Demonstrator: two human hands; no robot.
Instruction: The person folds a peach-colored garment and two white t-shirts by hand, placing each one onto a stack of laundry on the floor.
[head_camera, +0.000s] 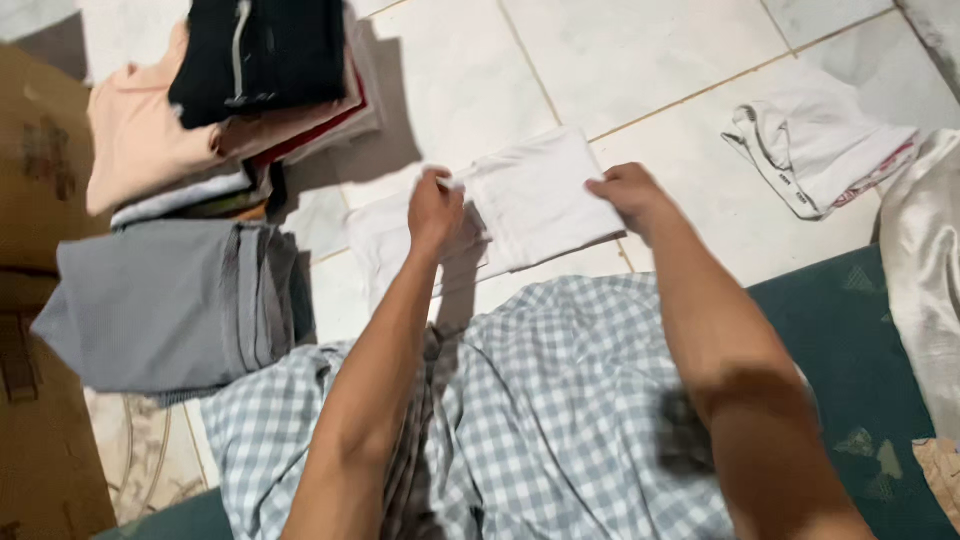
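A white garment (530, 195) lies partly folded on the pale tiled floor (640, 50) in front of me. My left hand (434, 210) pinches its upper left edge and lifts that corner. My right hand (628, 193) grips the garment's right edge. A blue-and-white checked cloth (540, 400) covers my lap below both arms.
A stack of folded clothes, black on top of peach and red (240, 80), stands at the upper left. A folded grey garment (170, 305) lies below it. A cardboard box (30, 200) is at the far left. A crumpled white garment (815, 145) lies right, beside satin cloth (925, 270) and a green mat (860, 350).
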